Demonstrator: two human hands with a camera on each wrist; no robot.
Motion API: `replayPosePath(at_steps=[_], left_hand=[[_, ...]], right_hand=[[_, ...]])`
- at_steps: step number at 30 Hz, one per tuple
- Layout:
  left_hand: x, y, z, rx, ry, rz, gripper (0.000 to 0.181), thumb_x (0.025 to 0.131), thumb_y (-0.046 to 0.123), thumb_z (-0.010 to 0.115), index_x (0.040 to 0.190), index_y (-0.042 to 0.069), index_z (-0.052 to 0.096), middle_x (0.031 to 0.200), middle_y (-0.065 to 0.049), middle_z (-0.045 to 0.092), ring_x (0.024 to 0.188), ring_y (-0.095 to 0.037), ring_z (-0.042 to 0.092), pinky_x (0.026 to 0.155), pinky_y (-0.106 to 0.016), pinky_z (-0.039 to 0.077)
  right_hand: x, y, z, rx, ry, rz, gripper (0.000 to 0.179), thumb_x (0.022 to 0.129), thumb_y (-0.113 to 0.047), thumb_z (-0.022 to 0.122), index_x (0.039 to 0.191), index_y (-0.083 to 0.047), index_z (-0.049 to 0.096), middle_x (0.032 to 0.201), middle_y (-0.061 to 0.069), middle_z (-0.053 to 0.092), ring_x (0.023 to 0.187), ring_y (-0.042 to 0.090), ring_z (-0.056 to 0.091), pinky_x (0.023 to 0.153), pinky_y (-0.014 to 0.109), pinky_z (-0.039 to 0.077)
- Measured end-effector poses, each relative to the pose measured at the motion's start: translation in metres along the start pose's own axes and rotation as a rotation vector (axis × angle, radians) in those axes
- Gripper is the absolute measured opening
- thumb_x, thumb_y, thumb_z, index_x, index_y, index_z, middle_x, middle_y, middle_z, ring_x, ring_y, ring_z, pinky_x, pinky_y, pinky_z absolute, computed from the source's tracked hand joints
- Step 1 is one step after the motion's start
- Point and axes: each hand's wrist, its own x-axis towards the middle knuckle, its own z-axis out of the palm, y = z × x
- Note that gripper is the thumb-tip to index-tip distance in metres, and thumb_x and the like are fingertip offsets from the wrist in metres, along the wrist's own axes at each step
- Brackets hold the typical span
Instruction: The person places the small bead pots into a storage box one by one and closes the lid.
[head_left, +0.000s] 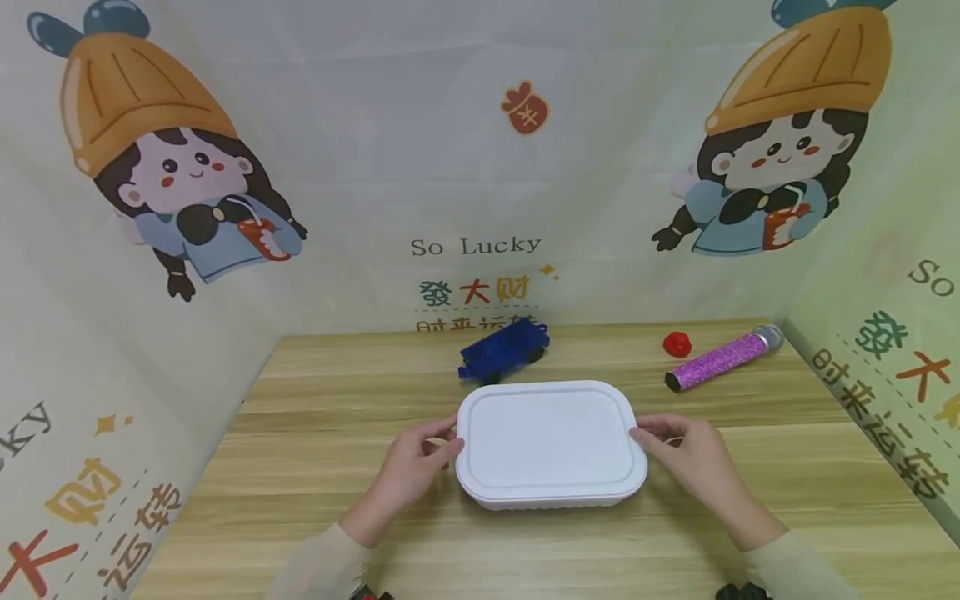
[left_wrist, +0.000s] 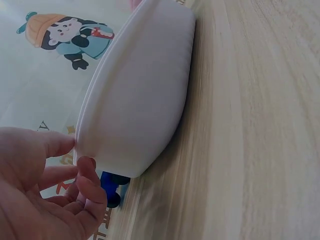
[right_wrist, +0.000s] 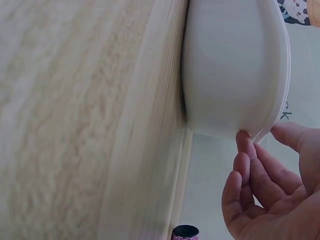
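Note:
A white rectangular lidded box (head_left: 551, 437) with rounded corners sits on the wooden table, its flat lid on top. At its left end my left hand (head_left: 420, 457) pinches the rim, thumb at the lid's edge and a finger beneath. My right hand (head_left: 693, 454) pinches the opposite end in much the same way. The left wrist view shows the box's smooth side wall (left_wrist: 145, 85) and the left thumb touching the lid edge. In the right wrist view, the right fingertips (right_wrist: 243, 136) meet the underside of the rim. The lid hides whatever is inside.
Behind the box stands a dark blue toy wagon (head_left: 504, 350). A small red object (head_left: 677, 344) and a glittery pink microphone (head_left: 723, 358) lie at the back right. Printed cloth walls (head_left: 360, 167) surround the wooden table (head_left: 315, 400) at the back and sides.

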Motion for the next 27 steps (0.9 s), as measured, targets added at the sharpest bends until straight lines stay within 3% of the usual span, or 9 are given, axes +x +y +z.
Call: replayPosePath(at_steps=[5, 10, 15, 18, 22, 27], left_hand=[[0.0, -0.001, 0.002, 0.003, -0.015, 0.004, 0.037, 0.097, 0.008, 0.069, 0.133, -0.001, 0.068, 0.102, -0.011, 0.07, 0.073, -0.02, 0.065, 0.062, -0.029, 0.056], [0.001, -0.002, 0.002, -0.002, -0.021, -0.004, 0.038, 0.098, 0.009, 0.069, 0.134, -0.001, 0.067, 0.102, -0.011, 0.069, 0.073, -0.021, 0.064, 0.06, -0.024, 0.053], [-0.001, -0.002, -0.001, 0.039, -0.033, 0.02, 0.043, 0.096, 0.011, 0.072, 0.138, 0.003, 0.065, 0.12, -0.012, 0.069, 0.081, -0.017, 0.066, 0.062, -0.023, 0.053], [-0.003, -0.002, -0.005, 0.081, -0.066, 0.076, 0.048, 0.095, 0.012, 0.074, 0.141, 0.004, 0.062, 0.14, -0.012, 0.062, 0.092, -0.017, 0.067, 0.069, -0.023, 0.056], [-0.004, -0.002, -0.01, 0.12, -0.141, 0.164, 0.05, 0.095, 0.012, 0.074, 0.143, 0.003, 0.06, 0.154, -0.01, 0.051, 0.101, -0.02, 0.066, 0.077, -0.022, 0.056], [-0.003, -0.005, -0.013, 0.143, -0.196, 0.231, 0.051, 0.097, 0.017, 0.073, 0.143, 0.001, 0.059, 0.156, -0.011, 0.05, 0.099, -0.018, 0.065, 0.076, -0.022, 0.057]], right_hand=[[0.001, 0.002, 0.001, 0.0, -0.013, 0.006, 0.029, 0.095, -0.03, 0.075, 0.112, -0.007, 0.079, 0.099, 0.007, 0.08, 0.081, 0.009, 0.065, 0.071, 0.021, 0.052], [0.004, 0.004, 0.001, 0.004, -0.028, 0.03, 0.029, 0.095, -0.03, 0.075, 0.112, -0.007, 0.079, 0.098, 0.006, 0.08, 0.084, 0.011, 0.066, 0.073, 0.023, 0.052], [0.006, 0.009, 0.001, 0.032, -0.058, 0.019, 0.033, 0.095, -0.032, 0.076, 0.117, -0.006, 0.077, 0.103, 0.009, 0.079, 0.088, 0.012, 0.068, 0.077, 0.025, 0.054], [0.006, 0.014, 0.0, 0.052, -0.053, -0.07, 0.036, 0.093, -0.027, 0.078, 0.123, -0.007, 0.074, 0.112, 0.01, 0.077, 0.094, 0.01, 0.068, 0.08, 0.024, 0.058], [0.006, 0.021, -0.003, 0.031, -0.05, -0.26, 0.034, 0.089, -0.017, 0.082, 0.122, -0.01, 0.075, 0.13, 0.011, 0.072, 0.113, 0.009, 0.065, 0.083, 0.029, 0.06], [0.004, 0.021, -0.007, -0.053, -0.055, -0.412, 0.03, 0.088, -0.014, 0.082, 0.117, -0.013, 0.077, 0.135, 0.013, 0.07, 0.118, 0.027, 0.067, 0.081, 0.032, 0.061]])
